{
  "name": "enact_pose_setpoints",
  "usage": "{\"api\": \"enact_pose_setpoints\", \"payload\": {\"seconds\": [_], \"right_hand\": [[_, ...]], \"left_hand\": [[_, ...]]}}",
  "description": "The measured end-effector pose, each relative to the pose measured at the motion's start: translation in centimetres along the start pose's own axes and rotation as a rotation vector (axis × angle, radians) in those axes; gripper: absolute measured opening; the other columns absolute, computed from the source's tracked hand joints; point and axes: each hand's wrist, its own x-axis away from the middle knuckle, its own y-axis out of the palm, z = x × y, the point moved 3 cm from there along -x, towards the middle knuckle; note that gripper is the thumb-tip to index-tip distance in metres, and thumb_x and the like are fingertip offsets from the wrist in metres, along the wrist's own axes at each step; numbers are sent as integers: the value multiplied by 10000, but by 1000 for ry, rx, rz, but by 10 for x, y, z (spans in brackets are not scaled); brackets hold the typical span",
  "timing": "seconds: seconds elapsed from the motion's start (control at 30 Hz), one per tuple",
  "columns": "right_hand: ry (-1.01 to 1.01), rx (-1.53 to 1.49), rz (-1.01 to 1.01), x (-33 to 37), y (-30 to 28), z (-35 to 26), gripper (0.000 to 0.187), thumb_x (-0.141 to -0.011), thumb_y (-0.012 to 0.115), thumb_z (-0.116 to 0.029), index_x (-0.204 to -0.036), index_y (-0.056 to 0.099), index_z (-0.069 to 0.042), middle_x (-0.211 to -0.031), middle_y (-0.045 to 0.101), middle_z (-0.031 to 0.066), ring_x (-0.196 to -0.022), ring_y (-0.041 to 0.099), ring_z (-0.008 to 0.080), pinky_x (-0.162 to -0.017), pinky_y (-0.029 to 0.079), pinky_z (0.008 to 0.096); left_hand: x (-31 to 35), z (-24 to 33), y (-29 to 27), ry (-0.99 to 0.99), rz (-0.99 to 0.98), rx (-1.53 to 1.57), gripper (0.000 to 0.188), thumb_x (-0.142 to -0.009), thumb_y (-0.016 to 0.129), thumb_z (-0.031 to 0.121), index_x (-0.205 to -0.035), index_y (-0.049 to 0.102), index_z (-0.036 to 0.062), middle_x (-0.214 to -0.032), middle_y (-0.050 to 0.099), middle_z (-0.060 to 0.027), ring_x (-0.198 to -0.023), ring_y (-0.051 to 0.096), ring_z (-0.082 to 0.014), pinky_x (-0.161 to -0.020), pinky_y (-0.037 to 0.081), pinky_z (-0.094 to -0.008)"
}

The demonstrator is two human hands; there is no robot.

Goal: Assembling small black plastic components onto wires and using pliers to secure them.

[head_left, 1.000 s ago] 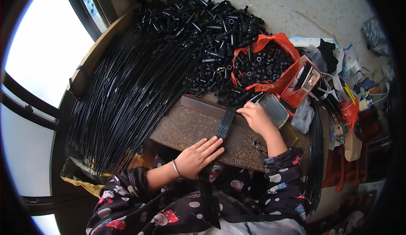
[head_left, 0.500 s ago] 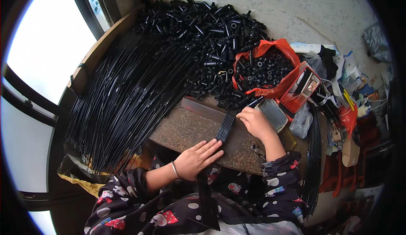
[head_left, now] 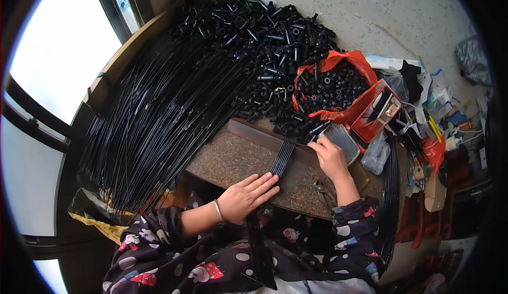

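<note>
My left hand lies flat, fingers stretched out, over the near part of a row of thin black rods. The rods lie side by side, their far ends at a brown metal angle bar on the table. Below the hand, long black strands hang over the table's near edge onto my lap. My right hand is closed in a pinch just right of the rods' far ends, by the bar. Whatever its fingertips hold, if anything, is too small to make out. A black tubular piece lies just beyond them.
A big heap of black tubular parts fills the back. Long black rods spread at left. A red bag of small black parts, a phone in a red case and pliers lie at right on the speckled table.
My right hand has moved right, away from the rods' far ends, uncovering the pliers. My left hand stays flat on the rods. The view has shifted slightly.
</note>
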Motion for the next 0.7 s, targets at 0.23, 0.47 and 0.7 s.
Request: {"api": "enact_pose_setpoints", "payload": {"seconds": [0.23, 0.47, 0.7], "right_hand": [[131, -325, -85, -6, 9, 5, 133, -777, 581, -26, -886, 658, -38, -809, 571, 72, -673, 540, 256, -633, 449, 324], [217, -145, 2, -13, 15, -5, 96, -777, 604, -64, -846, 663, -32, -852, 600, 84, -669, 548, 258, -638, 452, 328], [397, 144, 83, 36, -36, 50, 57, -746, 605, -48, -782, 645, -26, -808, 570, 73, -711, 549, 263, -670, 457, 326]], "left_hand": [[1, 1, -3, -1, -14, -22, 885, -625, 596, 260, -1400, 245, 17, -1486, 175, -179, -1378, 183, -292, -1100, 200, -384], [3, 4, 1, 14, 42, -17, 876, -629, 595, 259, -1398, 251, 19, -1485, 177, -181, -1376, 189, -291, -1097, 203, -383], [0, 7, -2, 7, 43, -37, 845, -652, 583, 254, -1395, 258, 20, -1479, 191, -187, -1373, 201, -294, -1090, 215, -386]]}}
